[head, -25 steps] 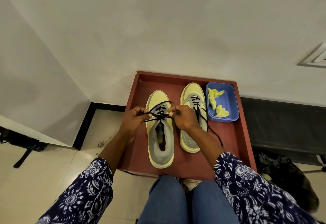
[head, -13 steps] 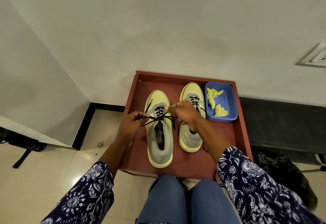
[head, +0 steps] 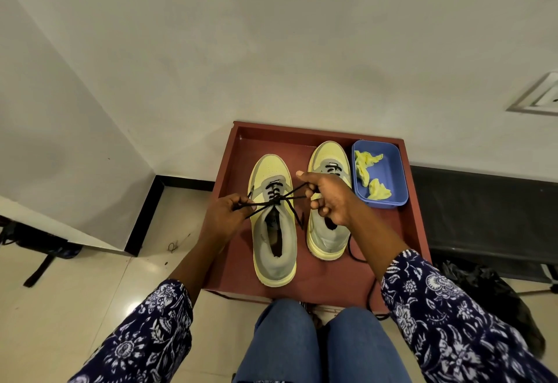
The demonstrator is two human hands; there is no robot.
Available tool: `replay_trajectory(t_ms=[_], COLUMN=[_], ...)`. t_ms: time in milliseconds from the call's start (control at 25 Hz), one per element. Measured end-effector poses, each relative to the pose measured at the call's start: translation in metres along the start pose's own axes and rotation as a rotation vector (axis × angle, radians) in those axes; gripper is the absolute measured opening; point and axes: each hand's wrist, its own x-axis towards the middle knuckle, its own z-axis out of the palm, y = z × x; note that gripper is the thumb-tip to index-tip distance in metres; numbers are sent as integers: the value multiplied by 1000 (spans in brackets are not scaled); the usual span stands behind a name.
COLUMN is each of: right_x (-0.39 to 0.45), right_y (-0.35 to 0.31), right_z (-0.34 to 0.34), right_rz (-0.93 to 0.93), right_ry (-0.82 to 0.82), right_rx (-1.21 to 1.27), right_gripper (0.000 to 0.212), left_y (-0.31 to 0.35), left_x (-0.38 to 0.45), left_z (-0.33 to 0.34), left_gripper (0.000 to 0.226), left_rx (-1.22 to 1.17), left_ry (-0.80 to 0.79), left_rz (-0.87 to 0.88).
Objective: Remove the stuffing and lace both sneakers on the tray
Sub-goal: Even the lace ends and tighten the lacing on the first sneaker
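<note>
Two yellow-and-grey sneakers stand side by side on a red-brown tray (head: 238, 250). The left sneaker (head: 274, 250) has a black lace (head: 279, 198) threaded through its eyelets and crossed over the tongue. My left hand (head: 226, 216) pinches one end of that lace at the shoe's left side. My right hand (head: 327, 197) grips the other end, pulled to the right above the right sneaker (head: 327, 237), which it partly hides. The right sneaker's black lace (head: 333, 167) is laced near the toe, and its loose end trails over the tray's front edge.
A blue tub (head: 389, 171) at the tray's back right holds crumpled yellow stuffing paper (head: 367, 168). The tray sits against a white wall, on a pale tiled floor. A dark bench stands to the right, with a black bag (head: 495, 295) beside it. My knees are just in front of the tray.
Both hands have drawn apart, pulling the left sneaker's lace ends out sideways and taut. My right hand has moved right, over the right sneaker.
</note>
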Motion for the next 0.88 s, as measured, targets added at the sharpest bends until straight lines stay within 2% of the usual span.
replay_trajectory(t_ms=[120, 480, 680, 880], right_x=[2, 16, 18, 18], right_y=[-1, 5, 8, 14], right_z=[-1, -9, -17, -23], right_rz=[-96, -408, -532, -622], right_ry=[-16, 57, 45, 44], right_rx=[-173, -469, -709, -1053], right_gripper=[34, 47, 45, 37], left_y=[-1, 7, 5, 6], left_x=[1, 8, 14, 17], left_z=[0, 0, -2, -2], left_gripper=[13, 17, 15, 22], left_rx=[28, 105, 221, 293], left_ry=[4, -9, -8, 0], left_rz=[-9, -104, -131, -131])
